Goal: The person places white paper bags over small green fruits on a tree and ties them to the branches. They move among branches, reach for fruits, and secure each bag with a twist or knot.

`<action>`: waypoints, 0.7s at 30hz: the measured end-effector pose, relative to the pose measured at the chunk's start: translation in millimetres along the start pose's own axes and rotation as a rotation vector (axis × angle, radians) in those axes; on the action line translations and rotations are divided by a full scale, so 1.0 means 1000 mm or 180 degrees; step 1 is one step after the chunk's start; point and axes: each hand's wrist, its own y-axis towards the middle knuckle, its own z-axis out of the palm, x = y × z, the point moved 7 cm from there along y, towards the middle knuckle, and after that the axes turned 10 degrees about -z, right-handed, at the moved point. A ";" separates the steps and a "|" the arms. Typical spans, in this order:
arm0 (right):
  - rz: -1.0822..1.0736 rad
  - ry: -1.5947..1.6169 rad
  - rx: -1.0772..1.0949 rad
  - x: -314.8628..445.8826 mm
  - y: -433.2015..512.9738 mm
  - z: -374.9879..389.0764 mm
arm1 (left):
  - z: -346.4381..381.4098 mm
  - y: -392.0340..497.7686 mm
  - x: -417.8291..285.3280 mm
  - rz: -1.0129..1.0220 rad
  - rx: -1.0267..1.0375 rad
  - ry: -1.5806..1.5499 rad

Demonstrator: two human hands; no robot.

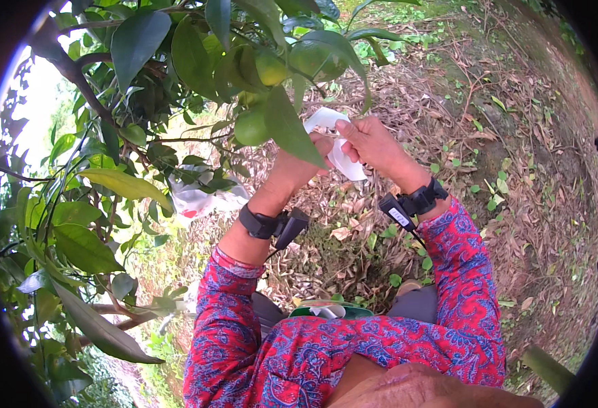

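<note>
A white paper piece (349, 162), perhaps a small bag, is held between my two hands in front of the tree. My right hand (373, 142) pinches its upper right part between thumb and fingers. My left hand (299, 166) grips its left side, though a large leaf (291, 125) covers part of that hand. Just left of the paper hangs a green citrus fruit (251, 127). A yellowish-green fruit (271, 69) and another green fruit (318, 60) hang above, among the leaves.
Branches (82, 76) and leaves fill the left side. A white plastic bag (207, 196) with red marks shows behind the foliage. At my waist sits a green-rimmed container (350, 310) with white paper (327, 311) in it. Dry leaf litter (482, 153) covers the sloping ground.
</note>
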 end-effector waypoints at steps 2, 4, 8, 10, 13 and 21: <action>-0.0046 0.0073 0.0023 -0.001 0.000 -0.002 | 0.000 0.001 0.003 -0.0141 -0.0086 0.0047; -0.0067 0.0178 0.0020 -0.002 -0.001 -0.004 | 0.000 0.001 0.000 -0.0032 -0.0178 0.0158; -0.0116 0.0335 -0.0011 -0.004 0.000 -0.009 | 0.001 0.000 -0.009 0.0322 -0.0242 0.0196; -0.0107 0.0375 -0.0029 -0.005 0.000 -0.011 | 0.001 -0.002 -0.013 0.0377 -0.0196 0.0212; -0.0112 0.0458 -0.0026 -0.004 0.000 -0.012 | 0.001 -0.008 -0.022 0.0491 -0.0253 0.0569; -0.0300 0.0304 -0.0072 0.009 0.002 -0.022 | -0.019 -0.012 -0.054 0.0986 -0.1576 0.1314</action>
